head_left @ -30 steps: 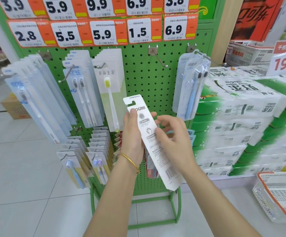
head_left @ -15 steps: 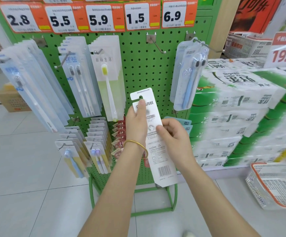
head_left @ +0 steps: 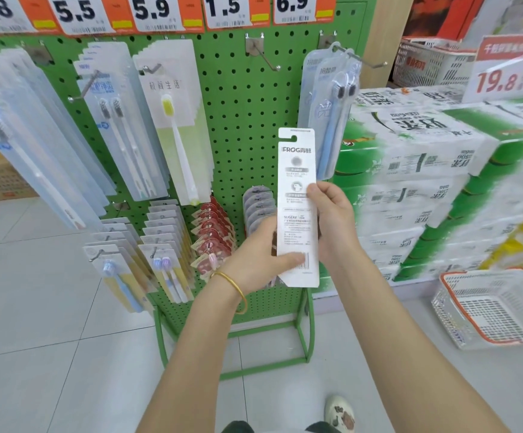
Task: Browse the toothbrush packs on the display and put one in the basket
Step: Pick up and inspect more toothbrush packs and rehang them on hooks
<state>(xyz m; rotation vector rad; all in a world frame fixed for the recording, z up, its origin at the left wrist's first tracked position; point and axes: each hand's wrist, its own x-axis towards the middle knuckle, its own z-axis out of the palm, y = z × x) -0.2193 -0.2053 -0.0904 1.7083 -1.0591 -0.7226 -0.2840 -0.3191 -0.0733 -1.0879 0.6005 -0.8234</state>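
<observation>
I hold a long white toothbrush pack (head_left: 297,170) upright in front of the green pegboard display (head_left: 241,98), its printed back facing me. My left hand (head_left: 258,257), with a gold bangle on the wrist, grips the pack's lower left edge, thumb near the barcode. My right hand (head_left: 332,220) pinches its right edge about halfway up. A white basket with an orange rim (head_left: 491,307) sits on the floor at the lower right, well apart from both hands.
More toothbrush packs hang on hooks: clear ones at left (head_left: 35,135), a yellow-bristled one (head_left: 172,126), a blue one (head_left: 329,114), smaller packs in the lower rows (head_left: 166,245). Stacked tissue packs (head_left: 435,189) fill the right. One bare hook (head_left: 263,54) juts out at top centre.
My left hand slid from the top of the pack down to its lower edge. The pack turned upright and moved right. The view dropped a little, showing my shoe.
</observation>
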